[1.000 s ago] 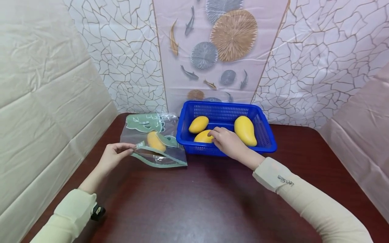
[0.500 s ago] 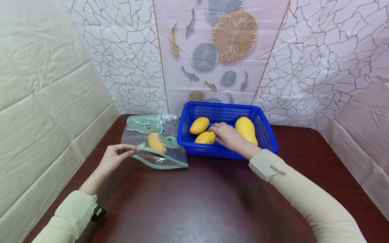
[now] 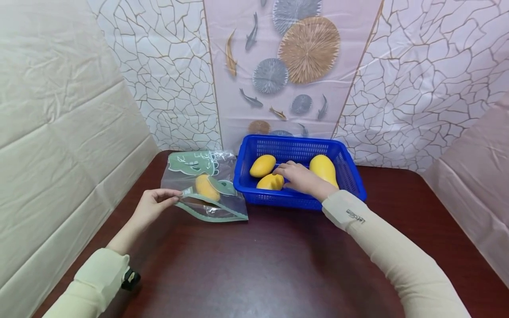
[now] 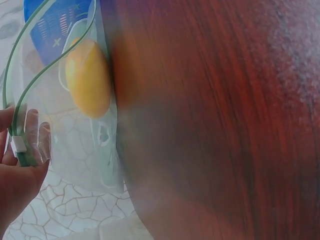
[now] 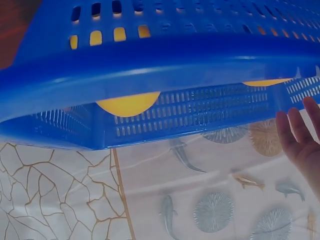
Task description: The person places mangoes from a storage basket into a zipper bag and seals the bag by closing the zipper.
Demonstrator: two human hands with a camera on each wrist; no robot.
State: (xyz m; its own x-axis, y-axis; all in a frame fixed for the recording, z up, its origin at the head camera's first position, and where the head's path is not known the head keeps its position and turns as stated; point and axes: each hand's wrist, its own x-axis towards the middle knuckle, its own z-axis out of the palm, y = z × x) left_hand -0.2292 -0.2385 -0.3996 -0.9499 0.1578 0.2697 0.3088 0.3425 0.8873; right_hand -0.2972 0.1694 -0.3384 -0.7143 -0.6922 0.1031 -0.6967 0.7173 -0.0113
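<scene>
At the left in the head view, my left hand [image 3: 157, 204] pinches the corner of a clear zip bag [image 3: 171, 179] with green trim. Its mouth gapes toward me, and a yellow mango [image 3: 206, 187] lies inside. A white slider [image 4: 18, 144] shows beside my fingers in the left wrist view. My right hand [image 3: 299, 177] reaches over the front rim of a blue plastic basket [image 3: 286, 201]. Its loosely bent fingers are at the right end of the front mango [image 3: 271, 181]. In the right wrist view, the fingers of this hand [image 5: 302, 142] look fairly straight.
Another mango [image 3: 263, 165] sits in the back left of the basket, and a larger mango [image 3: 323, 170] at its right side. The basket stands against the bag's right edge on a dark red wooden table [image 3: 238, 265]. Patterned cloth [image 3: 175, 88] hangs behind.
My right hand has shifted back and right, uncovering more of the front mango, which stays in the same spot in the basket. The left hand keeps its pinch on the bag.
</scene>
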